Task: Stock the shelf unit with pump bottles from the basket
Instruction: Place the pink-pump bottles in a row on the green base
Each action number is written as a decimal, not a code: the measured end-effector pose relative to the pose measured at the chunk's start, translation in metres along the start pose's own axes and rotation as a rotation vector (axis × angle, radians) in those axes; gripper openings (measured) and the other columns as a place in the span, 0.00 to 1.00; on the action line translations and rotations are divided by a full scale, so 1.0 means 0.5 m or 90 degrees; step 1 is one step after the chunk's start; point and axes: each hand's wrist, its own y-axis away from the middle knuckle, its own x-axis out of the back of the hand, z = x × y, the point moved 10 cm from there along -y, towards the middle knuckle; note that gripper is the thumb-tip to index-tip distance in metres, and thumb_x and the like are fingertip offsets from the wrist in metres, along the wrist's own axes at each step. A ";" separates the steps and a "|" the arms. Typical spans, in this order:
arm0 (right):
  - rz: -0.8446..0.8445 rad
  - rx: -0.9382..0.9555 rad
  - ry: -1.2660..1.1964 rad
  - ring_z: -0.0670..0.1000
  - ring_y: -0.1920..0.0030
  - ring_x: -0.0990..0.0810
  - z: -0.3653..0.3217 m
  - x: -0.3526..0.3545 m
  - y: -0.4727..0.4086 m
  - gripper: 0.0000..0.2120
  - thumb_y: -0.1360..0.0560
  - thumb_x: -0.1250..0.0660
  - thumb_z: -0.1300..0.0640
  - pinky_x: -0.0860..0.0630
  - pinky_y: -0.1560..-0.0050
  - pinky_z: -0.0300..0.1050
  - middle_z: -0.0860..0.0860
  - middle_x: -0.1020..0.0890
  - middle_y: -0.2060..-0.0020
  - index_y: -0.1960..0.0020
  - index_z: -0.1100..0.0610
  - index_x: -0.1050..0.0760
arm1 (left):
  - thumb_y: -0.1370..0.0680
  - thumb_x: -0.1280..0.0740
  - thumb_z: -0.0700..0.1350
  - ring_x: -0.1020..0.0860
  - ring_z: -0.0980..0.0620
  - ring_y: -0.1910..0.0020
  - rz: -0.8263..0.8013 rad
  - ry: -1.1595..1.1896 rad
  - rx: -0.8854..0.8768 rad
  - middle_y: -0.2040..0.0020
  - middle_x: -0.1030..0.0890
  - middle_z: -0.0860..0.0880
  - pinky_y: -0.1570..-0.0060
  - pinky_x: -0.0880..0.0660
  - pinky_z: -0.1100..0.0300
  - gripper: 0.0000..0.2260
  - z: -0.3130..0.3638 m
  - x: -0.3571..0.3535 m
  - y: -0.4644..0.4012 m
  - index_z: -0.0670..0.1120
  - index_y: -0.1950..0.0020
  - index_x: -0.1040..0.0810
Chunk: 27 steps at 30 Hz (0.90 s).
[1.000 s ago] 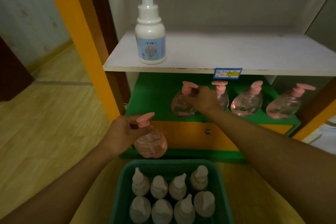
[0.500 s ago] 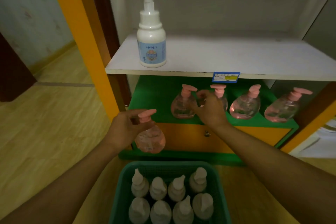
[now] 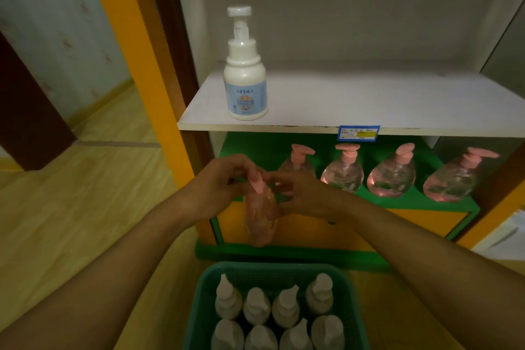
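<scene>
A clear pink pump bottle [image 3: 260, 219] hangs in front of the shelf unit's lower left corner, blurred by motion. My left hand [image 3: 218, 182] grips its neck below the pink pump head. My right hand [image 3: 301, 193] touches the same bottle at its pump and shoulder from the right. Several matching pink bottles [image 3: 392, 176] stand in a row on the green lower shelf [image 3: 443, 202]. A green basket [image 3: 216, 273] at the bottom holds several white pump bottles [image 3: 285, 307]. One tall white pump bottle [image 3: 245, 74] stands on the white middle shelf [image 3: 369, 105].
An orange post [image 3: 136, 65] frames the unit's left side. Blue price labels [image 3: 358, 133] sit on the shelf edges. Wooden floor [image 3: 71, 193] stretches to the left, with a dark doorway [image 3: 25, 111] beyond. White papers [image 3: 502, 239] lie at the far right.
My right hand has left the shelf bottles and come left onto the bottle held by my left hand. That bottle has risen slightly. The view has tilted upward.
</scene>
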 end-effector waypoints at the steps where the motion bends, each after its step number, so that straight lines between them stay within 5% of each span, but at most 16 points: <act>1: -0.012 0.009 0.012 0.46 0.38 0.24 -0.004 -0.008 -0.003 0.26 0.30 0.27 0.58 0.27 0.35 0.48 0.39 0.23 0.43 0.34 0.47 0.29 | 0.26 0.34 0.31 0.20 0.57 0.49 -0.019 -0.014 -0.004 0.51 0.17 0.48 0.53 0.23 0.67 0.04 0.003 -0.007 0.000 0.35 0.53 0.24; 3: -0.016 0.024 0.020 0.46 0.39 0.23 -0.006 -0.025 -0.007 0.21 0.30 0.27 0.57 0.27 0.35 0.51 0.43 0.21 0.42 0.39 0.46 0.26 | 0.26 0.35 0.31 0.20 0.56 0.49 -0.027 -0.023 -0.006 0.51 0.17 0.48 0.51 0.23 0.67 0.04 0.001 -0.010 0.003 0.35 0.53 0.24; 7: 0.047 0.032 0.007 0.46 0.39 0.23 -0.012 -0.019 -0.020 0.28 0.31 0.26 0.57 0.24 0.38 0.49 0.45 0.22 0.38 0.33 0.47 0.29 | 0.26 0.36 0.29 0.20 0.60 0.49 -0.012 0.005 -0.003 0.53 0.18 0.53 0.52 0.24 0.67 0.06 -0.003 0.011 0.012 0.38 0.55 0.24; 11: 0.066 0.040 0.031 0.44 0.49 0.18 -0.033 -0.022 -0.039 0.18 0.31 0.26 0.54 0.22 0.48 0.40 0.43 0.17 0.50 0.43 0.43 0.24 | 0.25 0.37 0.30 0.22 0.62 0.45 -0.012 0.016 0.002 0.45 0.19 0.54 0.50 0.24 0.69 0.09 -0.006 0.022 0.019 0.39 0.49 0.21; 15: 0.222 0.003 0.071 0.41 0.55 0.20 -0.029 0.037 -0.045 0.15 0.28 0.28 0.50 0.23 0.52 0.38 0.42 0.18 0.56 0.43 0.51 0.22 | 0.24 0.37 0.34 0.25 0.64 0.42 0.092 -0.020 0.042 0.39 0.22 0.56 0.50 0.25 0.70 0.15 -0.048 0.095 0.042 0.50 0.42 0.22; 18: 0.304 -0.035 0.064 0.45 0.54 0.20 -0.021 0.067 -0.063 0.16 0.28 0.29 0.47 0.25 0.51 0.41 0.45 0.17 0.53 0.43 0.52 0.22 | 0.23 0.37 0.36 0.22 0.65 0.49 0.121 -0.010 0.098 0.43 0.20 0.49 0.54 0.26 0.74 0.12 -0.098 0.122 0.071 0.47 0.42 0.22; 22: 0.344 -0.102 0.094 0.52 0.50 0.20 0.011 0.077 -0.105 0.17 0.27 0.31 0.48 0.24 0.47 0.48 0.49 0.17 0.49 0.40 0.52 0.24 | 0.23 0.37 0.36 0.23 0.54 0.43 0.101 0.006 0.134 0.42 0.21 0.48 0.45 0.26 0.64 0.11 -0.139 0.109 0.088 0.45 0.43 0.22; 27: 0.362 -0.149 0.131 0.56 0.51 0.19 0.040 0.065 -0.152 0.17 0.28 0.30 0.49 0.22 0.45 0.57 0.53 0.17 0.50 0.42 0.53 0.24 | 0.23 0.36 0.38 0.22 0.53 0.43 0.052 0.014 0.158 0.44 0.20 0.51 0.39 0.26 0.54 0.10 -0.181 0.079 0.104 0.50 0.46 0.21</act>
